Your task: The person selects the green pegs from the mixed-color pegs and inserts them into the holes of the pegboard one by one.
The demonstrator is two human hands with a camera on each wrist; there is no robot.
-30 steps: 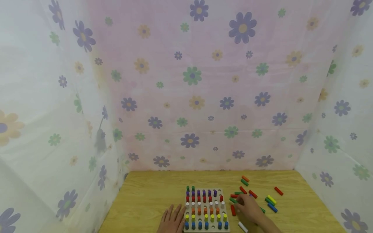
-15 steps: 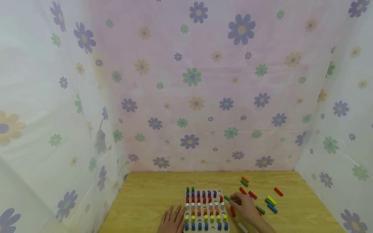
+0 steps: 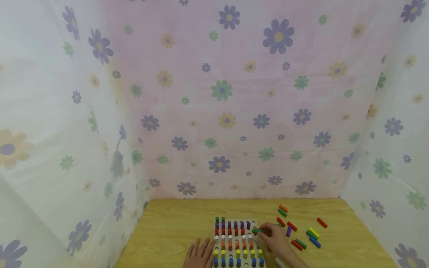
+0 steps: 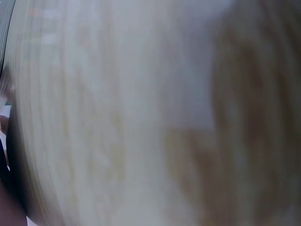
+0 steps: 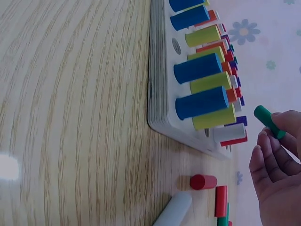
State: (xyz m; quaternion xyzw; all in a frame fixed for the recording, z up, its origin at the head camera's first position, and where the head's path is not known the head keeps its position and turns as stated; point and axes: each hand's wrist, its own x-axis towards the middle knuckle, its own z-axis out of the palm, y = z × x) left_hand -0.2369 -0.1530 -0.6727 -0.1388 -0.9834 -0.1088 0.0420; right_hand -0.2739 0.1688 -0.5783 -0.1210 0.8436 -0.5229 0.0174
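Now the right hand is pinching a green peg between thumb and fingers, and the peg is hovering tilted in the air by the right edge of the pegboard, near the red row. Over on the other side, the left hand is lying flat, fingers straight and gripping nothing, on the wooden table at the board's left edge. On the board, two green pegs are standing at the back left, with purple, red, white, orange, yellow and blue rows running forward. Out to the right, a purple peg, a yellow peg and a blue peg are lying loose among others, while a white peg is resting nearer the front. The left wrist view is showing mostly blurred wood grain.
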